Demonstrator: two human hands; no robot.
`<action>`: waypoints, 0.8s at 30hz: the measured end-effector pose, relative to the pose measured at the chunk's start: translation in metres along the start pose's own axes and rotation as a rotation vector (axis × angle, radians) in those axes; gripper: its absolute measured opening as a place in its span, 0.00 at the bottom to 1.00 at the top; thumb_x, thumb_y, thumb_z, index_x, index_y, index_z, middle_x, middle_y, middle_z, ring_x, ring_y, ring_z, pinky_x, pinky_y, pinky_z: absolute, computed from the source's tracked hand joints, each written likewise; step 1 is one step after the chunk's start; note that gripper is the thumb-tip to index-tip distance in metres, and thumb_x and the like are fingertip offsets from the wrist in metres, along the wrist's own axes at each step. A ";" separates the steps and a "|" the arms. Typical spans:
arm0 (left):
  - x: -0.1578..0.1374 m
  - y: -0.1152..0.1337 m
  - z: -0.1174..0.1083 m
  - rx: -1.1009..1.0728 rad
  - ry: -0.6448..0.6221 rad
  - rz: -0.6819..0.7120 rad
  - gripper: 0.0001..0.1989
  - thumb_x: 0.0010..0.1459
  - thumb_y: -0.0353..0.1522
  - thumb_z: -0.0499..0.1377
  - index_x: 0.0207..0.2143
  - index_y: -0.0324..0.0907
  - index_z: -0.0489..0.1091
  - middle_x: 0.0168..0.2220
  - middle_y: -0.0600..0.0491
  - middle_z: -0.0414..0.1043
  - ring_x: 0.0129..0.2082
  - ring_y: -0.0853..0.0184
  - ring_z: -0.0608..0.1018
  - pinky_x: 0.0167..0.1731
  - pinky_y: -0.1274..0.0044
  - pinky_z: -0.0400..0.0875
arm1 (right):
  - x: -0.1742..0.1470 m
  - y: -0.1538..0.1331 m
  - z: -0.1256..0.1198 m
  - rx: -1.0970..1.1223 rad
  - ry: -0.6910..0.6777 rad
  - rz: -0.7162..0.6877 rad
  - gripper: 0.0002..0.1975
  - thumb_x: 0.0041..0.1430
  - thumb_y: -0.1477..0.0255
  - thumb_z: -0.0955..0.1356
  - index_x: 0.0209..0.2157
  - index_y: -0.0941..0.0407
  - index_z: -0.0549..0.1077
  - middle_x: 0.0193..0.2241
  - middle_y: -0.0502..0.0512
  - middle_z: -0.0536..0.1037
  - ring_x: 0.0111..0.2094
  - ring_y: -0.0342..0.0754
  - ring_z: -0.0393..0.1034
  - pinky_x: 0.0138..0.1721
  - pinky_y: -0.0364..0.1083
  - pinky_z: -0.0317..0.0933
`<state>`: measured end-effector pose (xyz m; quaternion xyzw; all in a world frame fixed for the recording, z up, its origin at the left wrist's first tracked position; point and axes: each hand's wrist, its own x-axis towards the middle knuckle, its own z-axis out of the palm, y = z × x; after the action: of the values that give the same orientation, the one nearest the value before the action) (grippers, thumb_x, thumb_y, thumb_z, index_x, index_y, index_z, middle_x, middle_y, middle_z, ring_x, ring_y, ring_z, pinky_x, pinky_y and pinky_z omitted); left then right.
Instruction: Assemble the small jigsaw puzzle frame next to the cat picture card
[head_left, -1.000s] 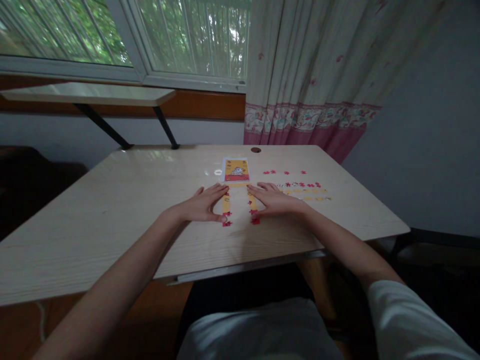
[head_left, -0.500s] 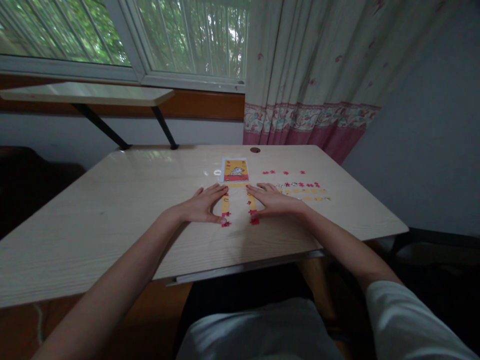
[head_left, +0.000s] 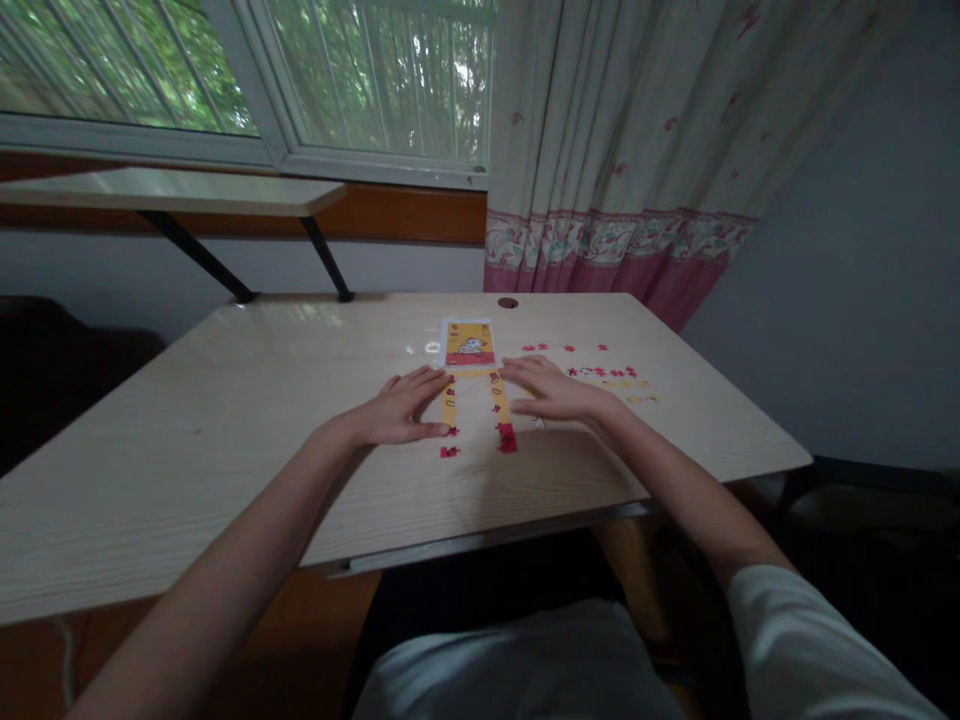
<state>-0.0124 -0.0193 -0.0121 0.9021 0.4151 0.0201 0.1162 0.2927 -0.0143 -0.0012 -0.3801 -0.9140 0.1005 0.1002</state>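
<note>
Jigsaw pieces form a three-sided border on the desk: a yellow top strip [head_left: 472, 373], a left column [head_left: 449, 391] and a right column [head_left: 496, 393], with red pieces at the near ends. My left hand [head_left: 394, 410] lies along the left column, fingers stretched, its fingertips and thumb at the pieces. A red corner piece [head_left: 450, 452] sits just below that thumb, with a gap above it. Beside the right column is my right hand [head_left: 555, 390], fingers extended and thumb apart, holding nothing. Just beyond the top strip lies a picture card [head_left: 470, 345] showing a white animal on yellow and red.
Loose red pieces [head_left: 570, 349] lie at the back right of the desk [head_left: 247, 430]. Rows of red, white and yellow pieces [head_left: 626, 384] extend nearer, partly behind my right hand. A raised shelf [head_left: 225, 190] on black supports stands at the back left.
My right hand has shifted right, off the right column. My left thumb has moved up from the near red pieces, and a gap now shows above the left corner piece.
</note>
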 end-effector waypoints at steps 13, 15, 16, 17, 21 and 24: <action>0.006 -0.010 0.010 0.116 0.112 -0.031 0.36 0.58 0.54 0.44 0.59 0.40 0.55 0.60 0.40 0.55 0.60 0.52 0.56 0.56 0.59 0.51 | -0.010 0.110 -0.016 -0.251 0.155 0.661 0.18 0.60 0.64 0.62 0.43 0.58 0.77 0.41 0.62 0.78 0.44 0.52 0.70 0.46 0.46 0.59; 0.006 -0.009 0.009 0.119 0.122 -0.015 0.36 0.57 0.54 0.44 0.59 0.39 0.55 0.59 0.40 0.56 0.59 0.51 0.58 0.56 0.59 0.52 | -0.008 0.108 -0.013 -0.242 0.173 0.663 0.17 0.59 0.64 0.62 0.43 0.58 0.76 0.41 0.62 0.78 0.44 0.52 0.70 0.46 0.46 0.59; 0.006 -0.009 0.009 0.120 0.126 -0.009 0.36 0.57 0.54 0.45 0.59 0.39 0.55 0.59 0.40 0.56 0.59 0.51 0.58 0.55 0.60 0.52 | -0.007 0.108 -0.012 -0.236 0.178 0.661 0.17 0.59 0.64 0.63 0.43 0.58 0.76 0.41 0.62 0.78 0.44 0.52 0.70 0.46 0.45 0.59; 0.006 -0.009 0.009 0.122 0.131 -0.007 0.36 0.57 0.54 0.45 0.59 0.39 0.55 0.59 0.40 0.56 0.59 0.51 0.58 0.55 0.60 0.52 | -0.006 0.108 -0.012 -0.229 0.177 0.657 0.17 0.59 0.65 0.63 0.43 0.58 0.76 0.41 0.62 0.78 0.44 0.51 0.70 0.46 0.45 0.59; 0.005 -0.009 0.009 0.122 0.141 -0.003 0.35 0.57 0.54 0.45 0.59 0.40 0.55 0.59 0.41 0.57 0.58 0.51 0.59 0.55 0.60 0.53 | -0.006 0.114 -0.015 -0.185 0.134 0.607 0.16 0.59 0.68 0.63 0.44 0.60 0.76 0.42 0.62 0.78 0.44 0.51 0.71 0.45 0.44 0.60; 0.005 -0.009 0.009 0.123 0.140 -0.002 0.36 0.57 0.54 0.45 0.59 0.39 0.55 0.58 0.41 0.58 0.58 0.50 0.59 0.55 0.60 0.53 | -0.010 0.121 -0.016 -0.166 0.139 0.582 0.16 0.60 0.75 0.61 0.46 0.61 0.75 0.44 0.62 0.77 0.46 0.50 0.70 0.47 0.43 0.59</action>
<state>-0.0146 -0.0114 -0.0232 0.9035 0.4235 0.0573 0.0311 0.3850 0.0641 -0.0181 -0.6386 -0.7629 0.0236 0.0982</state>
